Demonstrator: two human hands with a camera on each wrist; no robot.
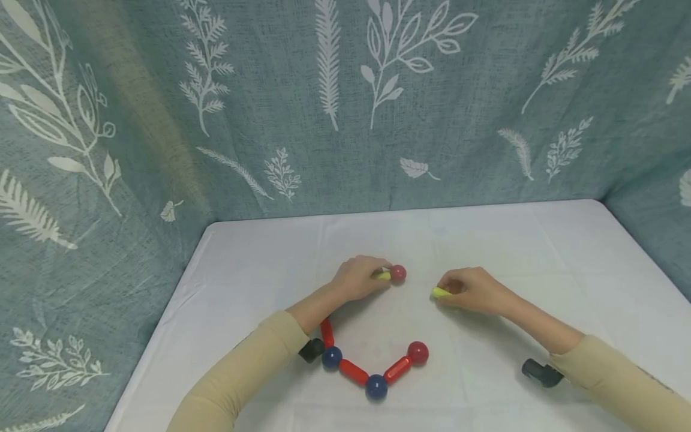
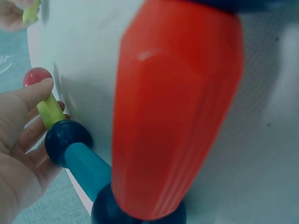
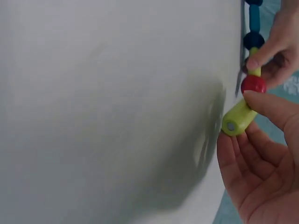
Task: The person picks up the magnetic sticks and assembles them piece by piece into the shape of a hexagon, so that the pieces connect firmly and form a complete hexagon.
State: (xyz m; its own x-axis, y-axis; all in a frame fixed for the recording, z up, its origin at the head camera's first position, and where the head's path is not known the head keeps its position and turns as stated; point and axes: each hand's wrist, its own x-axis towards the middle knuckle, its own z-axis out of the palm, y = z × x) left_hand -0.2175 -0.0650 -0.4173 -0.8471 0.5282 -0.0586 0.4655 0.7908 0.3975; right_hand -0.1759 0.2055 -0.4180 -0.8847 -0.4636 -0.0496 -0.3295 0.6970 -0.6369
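Note:
My left hand point(image 1: 357, 277) pinches a yellow-green rod point(image 2: 50, 111) between thumb and fingers. A red ball point(image 1: 397, 274) caps that rod's far end, and a dark blue ball point(image 2: 68, 142) joins its other end. From there the chain runs on through a teal rod point(image 2: 88, 169) and another dark ball to a red rod point(image 1: 327, 333), partly hidden behind my left forearm. To the right, apart from the chain, my right hand point(image 1: 477, 291) pinches a second yellow-green rod point(image 3: 239, 117). A small grey metal disc point(image 3: 231, 126) shows in this rod's end.
Nearer me the chain bends across the white-covered table point(image 1: 486, 384): a blue ball point(image 1: 332, 357), a red rod point(image 1: 353, 372), a blue ball point(image 1: 376, 387), a red rod point(image 1: 397, 369) and a red ball point(image 1: 418, 353). A patterned green-blue curtain point(image 1: 345, 162) hangs behind the table.

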